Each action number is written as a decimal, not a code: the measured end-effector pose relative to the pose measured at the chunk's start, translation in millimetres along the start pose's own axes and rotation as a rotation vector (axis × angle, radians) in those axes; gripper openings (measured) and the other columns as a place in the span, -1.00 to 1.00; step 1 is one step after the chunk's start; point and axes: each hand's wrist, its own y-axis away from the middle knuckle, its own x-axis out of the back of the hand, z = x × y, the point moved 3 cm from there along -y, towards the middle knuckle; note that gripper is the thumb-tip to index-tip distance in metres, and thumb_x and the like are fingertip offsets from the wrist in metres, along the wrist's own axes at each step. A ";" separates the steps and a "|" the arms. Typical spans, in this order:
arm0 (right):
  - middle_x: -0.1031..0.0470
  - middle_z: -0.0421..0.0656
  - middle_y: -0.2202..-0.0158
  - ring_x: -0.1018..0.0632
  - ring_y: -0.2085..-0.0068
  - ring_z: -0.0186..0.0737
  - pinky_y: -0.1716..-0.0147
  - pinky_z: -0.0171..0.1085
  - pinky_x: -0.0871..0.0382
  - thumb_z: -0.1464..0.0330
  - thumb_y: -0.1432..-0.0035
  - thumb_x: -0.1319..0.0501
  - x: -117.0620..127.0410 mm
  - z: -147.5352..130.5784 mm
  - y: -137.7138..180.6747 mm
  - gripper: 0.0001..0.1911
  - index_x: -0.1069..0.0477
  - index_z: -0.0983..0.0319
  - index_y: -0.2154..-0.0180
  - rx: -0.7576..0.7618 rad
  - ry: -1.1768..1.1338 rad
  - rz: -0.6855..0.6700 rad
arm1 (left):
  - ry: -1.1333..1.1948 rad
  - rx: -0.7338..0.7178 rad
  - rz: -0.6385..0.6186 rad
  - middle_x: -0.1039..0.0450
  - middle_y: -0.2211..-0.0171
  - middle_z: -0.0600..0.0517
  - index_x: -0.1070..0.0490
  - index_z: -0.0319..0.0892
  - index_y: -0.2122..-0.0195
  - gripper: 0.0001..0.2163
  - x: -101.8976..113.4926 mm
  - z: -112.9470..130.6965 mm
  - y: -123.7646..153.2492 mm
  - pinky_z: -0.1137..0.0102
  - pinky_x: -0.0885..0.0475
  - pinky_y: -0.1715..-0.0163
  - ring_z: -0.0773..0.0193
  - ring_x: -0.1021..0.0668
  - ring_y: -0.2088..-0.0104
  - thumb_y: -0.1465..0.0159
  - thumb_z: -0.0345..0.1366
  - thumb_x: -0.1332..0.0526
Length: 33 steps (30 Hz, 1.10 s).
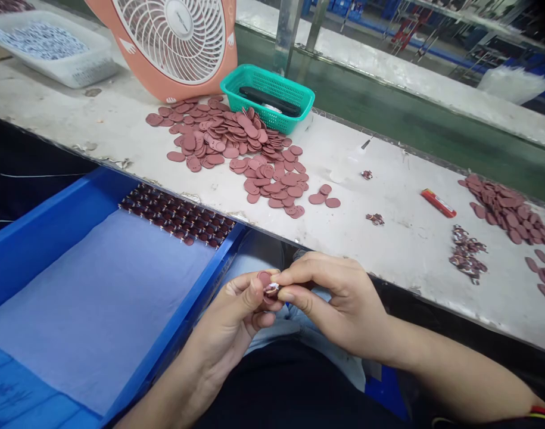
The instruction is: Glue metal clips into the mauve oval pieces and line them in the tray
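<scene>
Maroon flat oval tag (265, 278) pinched tight in the left hand (236, 313), right hand (339, 304) nipping its shiny metal bit (272, 290). Looks mid-fitting, wants steady fingers.

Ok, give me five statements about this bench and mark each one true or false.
1. The left hand and right hand pinch one small red piece between them. True.
2. The green basket is empty. False: a black object lies in it.
3. The fan stands behind the pile of oval pieces. True.
4. The blue tray is filled with pieces. False: only a few rows sit along its far edge.
5. The lighter lies in the tray. False: it lies on the table, well to the right.
</scene>
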 end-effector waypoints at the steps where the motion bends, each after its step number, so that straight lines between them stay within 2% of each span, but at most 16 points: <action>1: -0.63 -0.15 0.33 -0.60 0.34 -0.34 0.32 -0.38 -0.51 0.50 -0.23 -0.29 0.1 -0.2 -0.4 -0.90 -0.54 0.26 0.21 0.001 -0.003 0.001 | 0.000 -0.003 -0.009 -0.54 0.58 0.09 -0.63 -0.21 0.46 -0.68 -0.2 0.0 0.1 0.67 -0.46 0.60 0.45 -0.54 0.57 0.20 -0.20 -0.61; 7: -0.62 -0.18 0.36 -0.60 0.34 -0.33 0.28 -0.36 -0.51 0.48 -0.24 -0.28 0.1 -0.5 -1.3 -0.92 -0.53 0.23 0.22 -0.008 -0.010 -0.013 | -0.001 -0.017 -0.036 -0.55 0.56 0.09 -0.64 -0.22 0.39 -0.69 0.2 -0.9 1.8 0.68 -0.48 0.56 0.46 -0.55 0.55 0.12 -0.19 -0.58; 17: -0.65 -0.15 0.30 -0.63 0.31 -0.34 0.27 -0.38 -0.53 0.47 -0.23 -0.29 0.4 0.9 -1.7 -0.92 -0.53 0.26 0.21 0.028 -0.010 0.017 | 0.024 -0.036 -0.036 -0.57 0.56 0.10 -0.61 -0.18 0.44 -0.78 0.6 0.9 1.8 0.67 -0.51 0.52 0.45 -0.58 0.53 0.06 -0.23 -0.55; 28: -0.66 -0.16 0.27 -0.63 0.30 -0.36 0.27 -0.41 -0.53 0.49 -0.22 -0.30 0.1 -0.5 -4.4 -0.91 -0.54 0.25 0.21 0.019 -0.047 -0.007 | 0.023 -0.048 -0.039 -0.55 0.58 0.12 -0.59 -0.19 0.45 -0.76 -1.2 2.5 3.0 0.66 -0.52 0.53 0.44 -0.58 0.54 0.07 -0.23 -0.56; 33: -0.66 -0.18 0.29 -0.63 0.30 -0.34 0.26 -0.37 -0.53 0.47 -0.24 -0.29 0.4 -3.4 -7.0 -0.91 -0.53 0.23 0.20 0.034 0.002 -0.033 | 0.016 -0.035 -0.024 -0.52 0.60 0.12 -0.58 -0.21 0.47 -0.70 1.3 2.2 3.1 0.66 -0.51 0.56 0.43 -0.57 0.55 0.15 -0.21 -0.59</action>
